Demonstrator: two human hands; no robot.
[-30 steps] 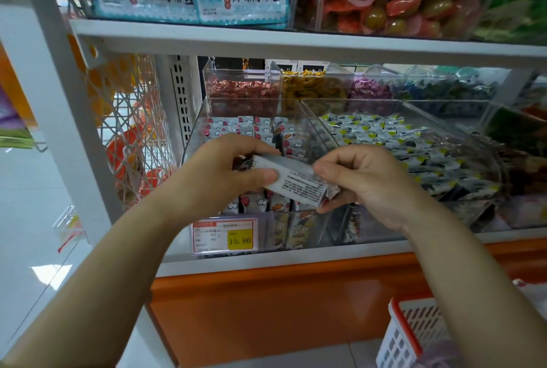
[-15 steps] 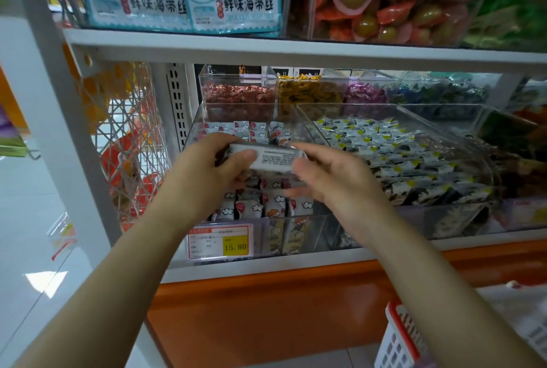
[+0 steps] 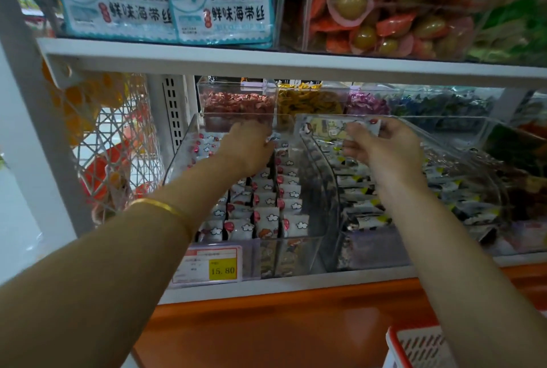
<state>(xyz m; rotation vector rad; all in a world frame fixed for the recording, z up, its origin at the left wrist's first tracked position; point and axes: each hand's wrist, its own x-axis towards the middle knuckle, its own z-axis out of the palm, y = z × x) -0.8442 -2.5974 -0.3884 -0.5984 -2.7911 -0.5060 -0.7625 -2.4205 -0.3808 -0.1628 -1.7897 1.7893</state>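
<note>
So the white metal shop shelf (image 3: 266,62) fills pretty much the whole view, with a glossy orange base panel (image 3: 296,332) under it. On the lower level, two big clear plastic bins sit side by side. The left clear bin (image 3: 182,145) is packed with rows of small white cloud-print sachets (image 3: 266,213), and the right clear bin (image 3: 479,136) has black-and-white ones. The corner of a white and red plastic basket (image 3: 414,347) pokes in at bottom right.

The left hand (image 3: 248,145) is down at the back of the left clear bin, fingers dipped among the sachets; honestly can't tell if it's grabbing anything. The right hand (image 3: 384,148) pinches a small white printed snack packet (image 3: 331,127), held up at the back rim, about over the wall between the bins.

There's a yellow 15.80 price tag (image 3: 211,264) on the front and a thin gold bangle (image 3: 165,206) on the left wrist.
</note>
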